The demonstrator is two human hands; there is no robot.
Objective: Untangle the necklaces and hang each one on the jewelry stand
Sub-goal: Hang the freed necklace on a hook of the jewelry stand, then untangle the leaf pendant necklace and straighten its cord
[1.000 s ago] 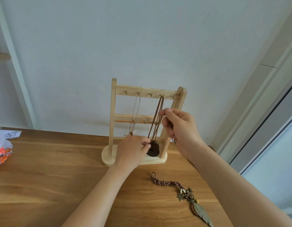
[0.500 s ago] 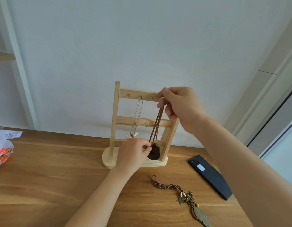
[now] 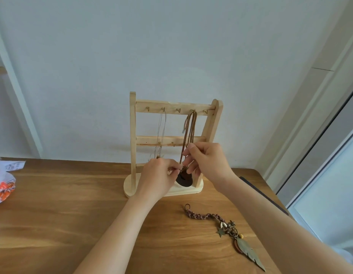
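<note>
The jewelry stand is pale bare wood: two uprights on an oval base, a top rail with five small brass hooks and a lower rail with a few more. It stands upright on the wooden table, close to the white wall.

The brown cord necklace hangs from the fourth hook from the left on the top rail. Its strands are bunched together and run down in front of the lower rail to a dark round pendant low over the base. Your right hand pinches the cords between thumb and curled fingers, just below the lower rail. Your left hand is curled too, thumb and forefinger pinching the cords right at the top of the pendant. Your two hands are just beside each other.

A thin necklace, pale and fine, hangs from the second hook, and its lower end goes behind your left hand.

The braided necklace lies flat on the table in front of the stand, well apart from it. It is a reddish-brown braid with a loop at one end, then a cluster of star, shell and bead charms, then a long greenish feather pendant.

A white and orange package sits at the table's left edge.
</note>
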